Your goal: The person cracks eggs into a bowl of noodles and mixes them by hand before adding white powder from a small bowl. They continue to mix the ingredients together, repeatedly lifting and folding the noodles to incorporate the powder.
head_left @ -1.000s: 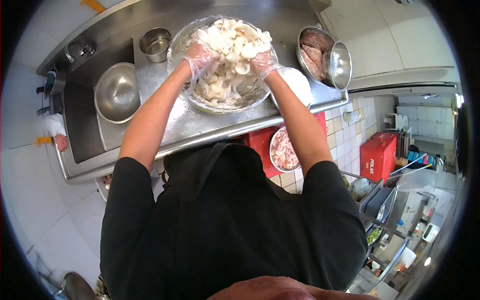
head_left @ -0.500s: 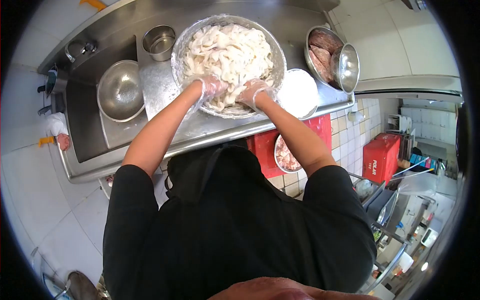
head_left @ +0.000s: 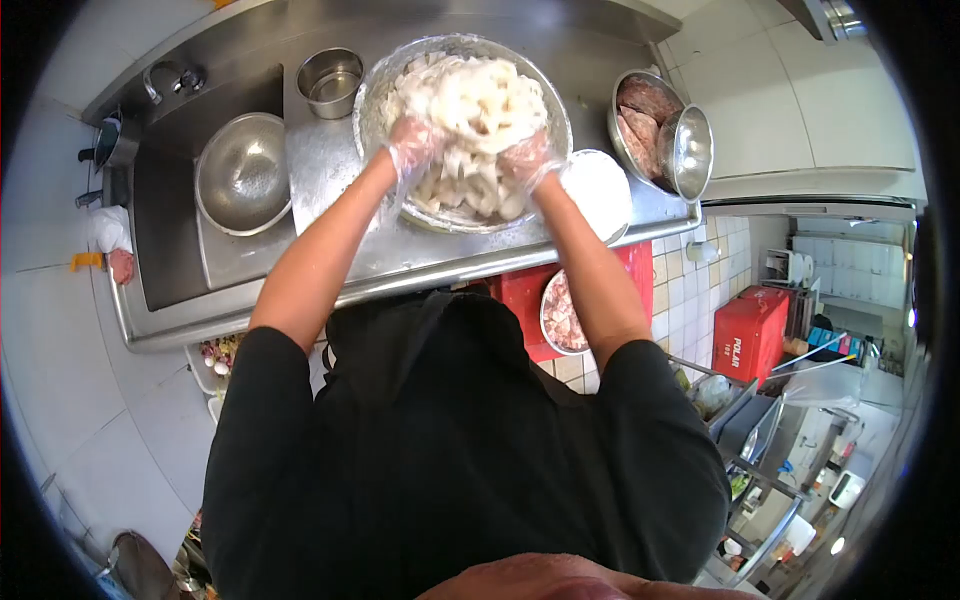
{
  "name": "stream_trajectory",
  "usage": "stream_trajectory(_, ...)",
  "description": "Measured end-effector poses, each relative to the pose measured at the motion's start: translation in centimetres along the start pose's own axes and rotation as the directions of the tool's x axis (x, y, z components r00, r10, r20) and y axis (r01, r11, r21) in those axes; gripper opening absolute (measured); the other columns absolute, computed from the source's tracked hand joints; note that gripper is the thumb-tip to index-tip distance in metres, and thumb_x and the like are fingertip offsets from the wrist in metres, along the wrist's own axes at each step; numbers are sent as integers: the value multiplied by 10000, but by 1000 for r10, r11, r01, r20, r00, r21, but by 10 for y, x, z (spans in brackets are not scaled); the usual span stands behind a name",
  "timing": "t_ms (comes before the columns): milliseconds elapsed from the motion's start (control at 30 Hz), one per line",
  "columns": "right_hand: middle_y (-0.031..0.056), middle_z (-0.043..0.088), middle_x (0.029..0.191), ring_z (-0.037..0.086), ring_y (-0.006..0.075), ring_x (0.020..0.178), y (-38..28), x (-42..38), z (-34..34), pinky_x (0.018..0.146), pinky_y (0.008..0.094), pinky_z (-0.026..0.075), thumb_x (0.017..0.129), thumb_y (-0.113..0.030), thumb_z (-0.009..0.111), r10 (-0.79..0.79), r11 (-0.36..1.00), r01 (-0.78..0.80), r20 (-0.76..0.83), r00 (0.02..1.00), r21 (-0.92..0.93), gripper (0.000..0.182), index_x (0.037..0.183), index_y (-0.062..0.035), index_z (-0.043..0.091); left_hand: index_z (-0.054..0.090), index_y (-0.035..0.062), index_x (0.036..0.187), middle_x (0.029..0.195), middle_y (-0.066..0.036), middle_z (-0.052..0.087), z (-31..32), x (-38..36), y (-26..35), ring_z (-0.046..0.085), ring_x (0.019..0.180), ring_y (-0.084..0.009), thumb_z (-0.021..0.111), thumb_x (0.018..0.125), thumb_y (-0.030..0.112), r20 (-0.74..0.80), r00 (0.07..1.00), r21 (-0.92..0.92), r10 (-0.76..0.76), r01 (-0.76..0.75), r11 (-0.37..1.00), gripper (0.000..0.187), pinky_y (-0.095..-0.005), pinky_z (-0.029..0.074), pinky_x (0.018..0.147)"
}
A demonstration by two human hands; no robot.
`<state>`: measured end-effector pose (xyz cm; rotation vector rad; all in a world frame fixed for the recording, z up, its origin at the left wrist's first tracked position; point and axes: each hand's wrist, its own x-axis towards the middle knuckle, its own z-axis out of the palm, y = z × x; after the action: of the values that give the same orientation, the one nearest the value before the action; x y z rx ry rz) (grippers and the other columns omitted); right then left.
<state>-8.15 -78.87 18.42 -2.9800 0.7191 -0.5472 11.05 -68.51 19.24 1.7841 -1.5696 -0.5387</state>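
The pale strips (head_left: 480, 95) lie in the large metal bowl (head_left: 365, 130) on the worktop (head_left: 322, 178), and a heap of them is held up between the left hand (head_left: 417, 145) and the right hand (head_left: 527, 157). Both hands are curved inward round this load, in thin clear gloves; the fingers are partly buried, so how tightly they are pressed cannot be told. The strips look wet and soft, and the plastic is probably slippery, therefore some pieces could be lost over the rim if the heap is raised too high or turned too quickly. The gloves are seen to be loose at the wrists — a cuff could be caught in the strips, or be torn, and a bit of plastic could be left in the food. If the bowl is pushed from one side only, it could be slid on the smooth metal, since it is steadied by neither hand. Just beside it stands a white round container (head_left: 598, 192), close to the right wrist, which could be knocked by a wide swing of the arm. Below the worktop's edge, a bowl of meat pieces (head_left: 562, 318) is placed near the right forearm — drips could be received there.
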Motion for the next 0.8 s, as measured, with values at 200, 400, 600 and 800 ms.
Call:
stream_trajectory(200,112,455,1226,419,256,1120,26,43,-65,973,331,312,803,-279,519,-18,944,-65,246,969,323,438,1197,-96,464,611,33,948,907,-137,623,-28,33,8,593,827,-257,525,766,379,14,1000,160,-19,17,987,400,-349,470,755)
stream_trajectory(400,127,447,1236,460,239,1074,21,67,-112,926,324,379,744,-171,631,-155,923,-62,512,845,380,455,1164,-59,493,646,103,917,963,-135,612,-41,-19,45,586,893,-286,441,759,400,438,832,530,-341,68,845,394,-383,448,782)
stream_trajectory(600,147,555,1049,544,252,973,53,64,-39,806,342,447,743,-228,570,-67,899,343,687,723,-274,306,1022,-102,588,647,63,900,942,-148,616,0,-42,52,591,882,-293,430,733,325,550,782,489,-294,-15,872,379,-382,449,770)
stream_trajectory(800,110,615,916,591,268,829,121,30,76,739,384,468,759,-219,542,85,979,58,655,751,-193,360,1080,-56,540,640,26,886,928,-194,603,36,-12,25,584,865,-321,495,707,456,586,749,266,-309,183,946,488,-378,445,757)
